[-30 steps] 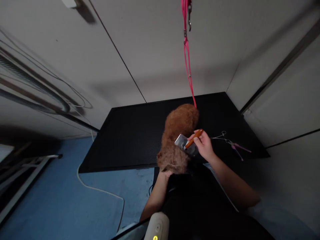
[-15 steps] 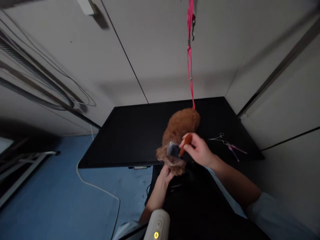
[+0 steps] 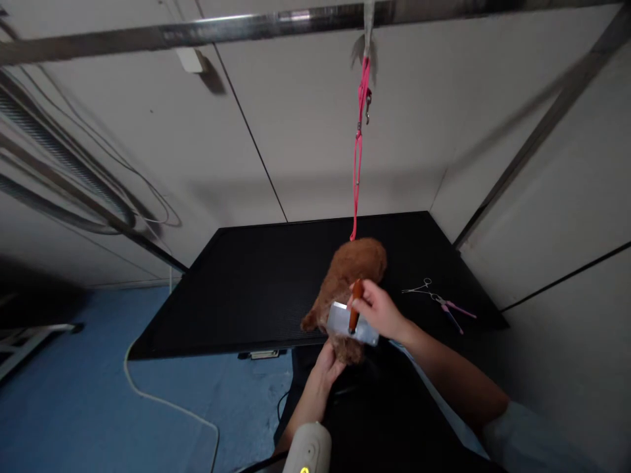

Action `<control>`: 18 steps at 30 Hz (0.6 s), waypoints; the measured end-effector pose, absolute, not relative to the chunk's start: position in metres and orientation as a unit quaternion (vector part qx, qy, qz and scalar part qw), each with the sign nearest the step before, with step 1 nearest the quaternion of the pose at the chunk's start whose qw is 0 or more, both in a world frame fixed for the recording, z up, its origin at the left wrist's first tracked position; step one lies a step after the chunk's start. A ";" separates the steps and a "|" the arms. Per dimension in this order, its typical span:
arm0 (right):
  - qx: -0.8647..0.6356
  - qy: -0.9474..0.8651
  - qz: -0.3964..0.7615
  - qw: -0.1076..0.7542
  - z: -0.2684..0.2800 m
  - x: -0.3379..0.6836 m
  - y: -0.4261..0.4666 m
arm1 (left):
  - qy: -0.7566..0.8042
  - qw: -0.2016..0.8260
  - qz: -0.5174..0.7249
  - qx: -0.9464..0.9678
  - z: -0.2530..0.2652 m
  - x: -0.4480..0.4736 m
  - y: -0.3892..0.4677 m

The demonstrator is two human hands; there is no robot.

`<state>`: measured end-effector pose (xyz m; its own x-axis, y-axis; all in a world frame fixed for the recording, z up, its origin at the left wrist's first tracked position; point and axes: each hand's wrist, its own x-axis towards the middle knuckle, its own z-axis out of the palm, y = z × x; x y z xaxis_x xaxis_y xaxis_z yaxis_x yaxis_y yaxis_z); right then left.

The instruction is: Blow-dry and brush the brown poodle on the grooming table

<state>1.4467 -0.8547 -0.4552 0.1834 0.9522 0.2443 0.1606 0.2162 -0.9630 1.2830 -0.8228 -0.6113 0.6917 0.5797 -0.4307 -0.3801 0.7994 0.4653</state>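
A curly brown dog (image 3: 352, 266) is on the black table, with its near end reaching over the front edge. My right hand (image 3: 382, 314) is closed round the orange-brown handle of a slicker brush (image 3: 340, 320). The brush's broad pale head lies over the fur at the near end, its back facing me. From below, my left hand (image 3: 329, 368) grips the furry near part of the dog; some of its fingers are hidden, and which body part it holds is unclear. A pink grooming loop (image 3: 355, 184) runs down to the dog's far end.
On the right of the black table (image 3: 256, 282) lie silver forceps (image 3: 419, 288) and pliers with purple handles (image 3: 453, 311). A metal bar (image 3: 276, 25) crosses overhead. A white device (image 3: 309, 450) is close to me, bottom centre. A pale cable (image 3: 167, 402) trails over the blue floor.
The view has tilted up, bringing the overhead bar into sight. My right hand has turned the brush, so more of its flat back shows. My left hand keeps hold of the dog.
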 end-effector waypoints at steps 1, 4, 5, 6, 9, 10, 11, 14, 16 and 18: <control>-0.535 -0.508 0.312 0.599 -0.456 1.449 -0.855 | 0.286 0.905 0.268 0.168 -0.611 1.285 -0.823; -0.515 -0.536 0.312 0.592 -0.453 1.455 -0.860 | 0.285 0.904 0.271 0.166 -0.610 1.291 -0.823; -0.495 -0.571 0.351 0.553 -0.451 1.457 -0.863 | 0.286 0.904 0.270 0.169 -0.608 1.292 -0.823; -0.480 -0.592 0.381 0.523 -0.449 1.458 -0.866 | 0.288 0.903 0.269 0.171 -0.606 1.294 -0.823; -0.497 -0.569 0.333 0.564 -0.442 1.461 -0.876 | 0.287 0.903 0.272 0.168 -0.598 1.298 -0.823; -0.503 -0.562 0.307 0.580 -0.440 1.461 -0.878 | 0.284 0.904 0.275 0.164 -0.596 1.298 -0.823; -0.503 -0.575 0.303 0.570 -0.438 1.462 -0.881 | 0.282 0.903 0.282 0.160 -0.595 1.299 -0.822; -0.488 -0.644 0.358 0.467 -0.434 1.460 -0.886 | 0.288 0.893 0.315 0.143 -0.593 1.300 -0.817; -0.500 -0.628 0.344 0.487 -0.434 1.458 -0.886 | 0.308 0.878 0.341 0.135 -0.593 1.300 -0.810; -0.504 -0.594 0.315 0.541 -0.435 1.457 -0.884 | 0.330 0.864 0.356 0.132 -0.591 1.302 -0.801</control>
<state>1.4571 -0.8836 -0.4347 0.0954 0.9406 0.3258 0.2585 0.2926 -0.9206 1.3017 -0.8015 -0.5909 0.5292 0.7024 -0.4760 -0.5280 0.7117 0.4633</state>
